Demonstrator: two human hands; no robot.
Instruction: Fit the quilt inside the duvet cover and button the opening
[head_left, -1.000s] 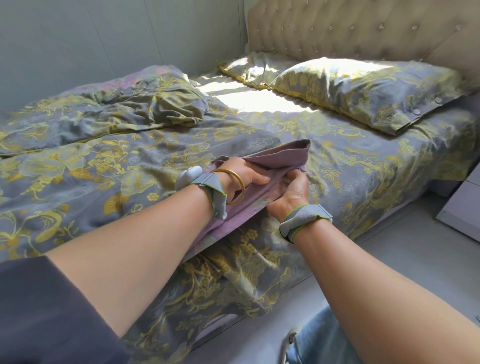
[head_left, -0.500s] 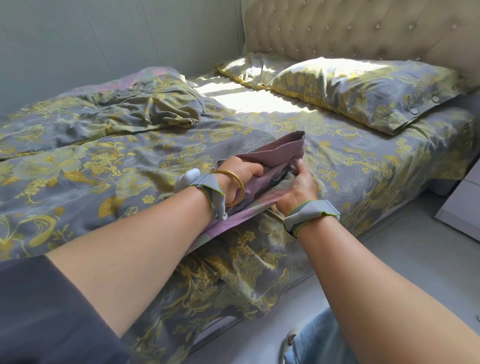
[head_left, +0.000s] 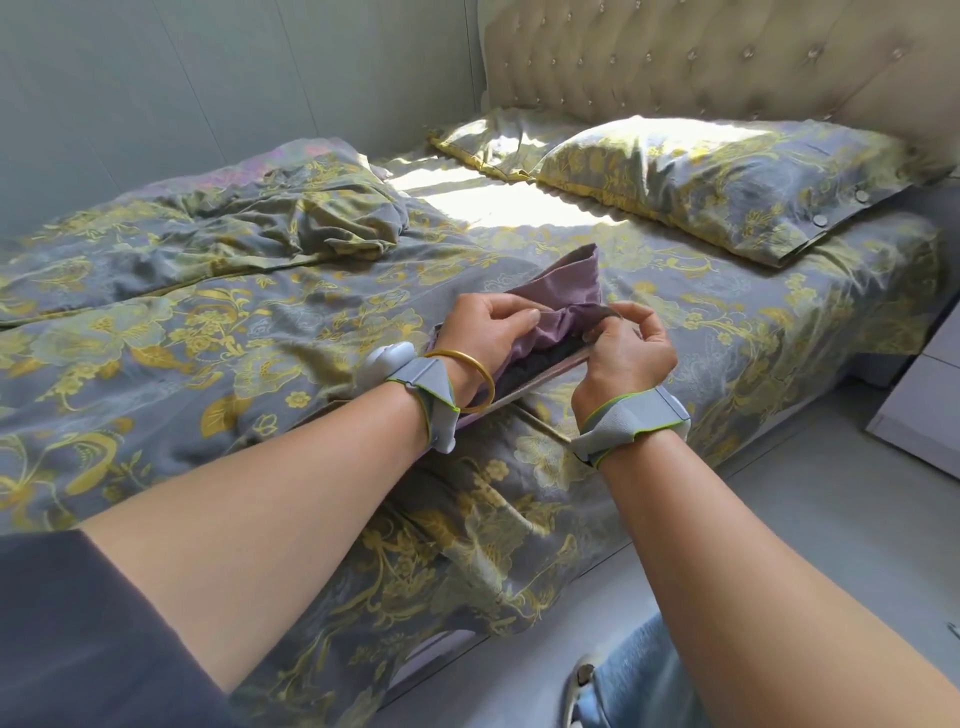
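Your left hand (head_left: 483, 332) is pinched narrow, thumb against forefinger, on the mauve lining (head_left: 563, 280) of the duvet cover (head_left: 234, 364). Your right hand (head_left: 631, 353) does the same just beside it, thumb and forefinger closed on the thin turned edge, other fingers curled loosely. Both hands sit at the opening (head_left: 545, 364), on the near right side of the bed (head_left: 779, 332), with the slit running along the edge closest to you. That makes sense: you stand at the bedside, so the opening faces you and both wrists reach it without leaning.

The two pinches are close together, likely because you're lining up the two edges at one fastening spot. No button or buttonhole shows between your fingers, so I can't tell whether one is in hand. The lining is flipped up and back towards the far side, which leaves the gap open.

Dark textured fabric (head_left: 550, 358) shows inside the gap, probably the quilt already in the cover. The cover looks filled on the near left and lies rumpled at the far left, so the fit isn't smoothed out yet. Judgement: stuffing mostly done, buttoning at the start.

A pillow (head_left: 727, 176) lies at the far right against the headboard (head_left: 701, 57), well apart from your hands. A gold bangle (head_left: 470, 376) hangs at your left wrist, touching the opening's edge; watch that it doesn't snag the cloth.
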